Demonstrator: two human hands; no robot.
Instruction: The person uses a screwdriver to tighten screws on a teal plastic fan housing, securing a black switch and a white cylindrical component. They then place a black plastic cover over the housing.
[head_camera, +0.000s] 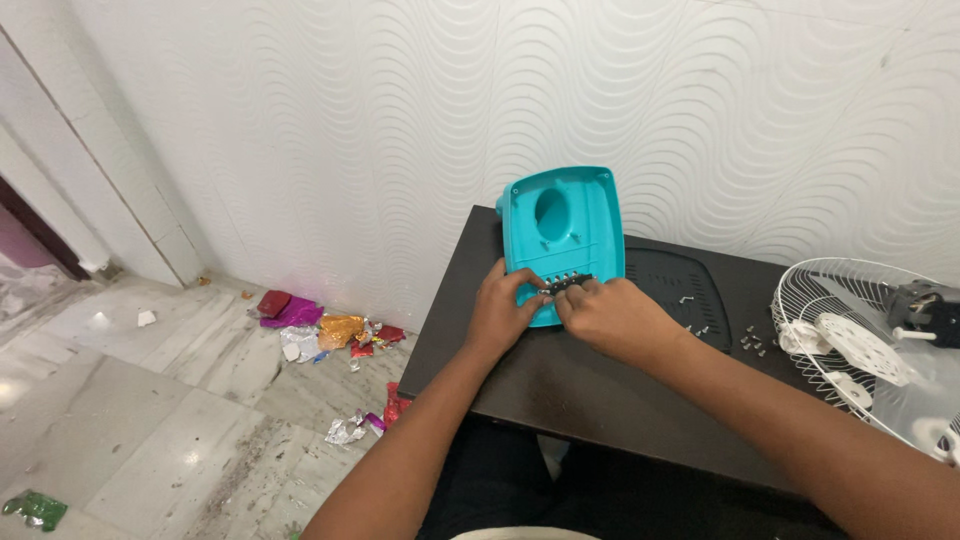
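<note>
A turquoise plastic housing (565, 225) with an oval hole stands tilted on a dark table (560, 385), leaning toward the wall. At its lower edge sits a small dark part with a row of metal contacts (566, 282). My left hand (503, 310) grips the housing's lower left edge. My right hand (610, 312) pinches the dark part from the right. Both thumbs meet at that part.
A black vented panel (680, 285) lies behind my right hand. Several small screws (752, 342) are scattered beside it. A white wire fan guard (865, 345) and a dark motor (925, 310) lie at the right. Foil wrappers (320, 330) litter the marble floor at the left.
</note>
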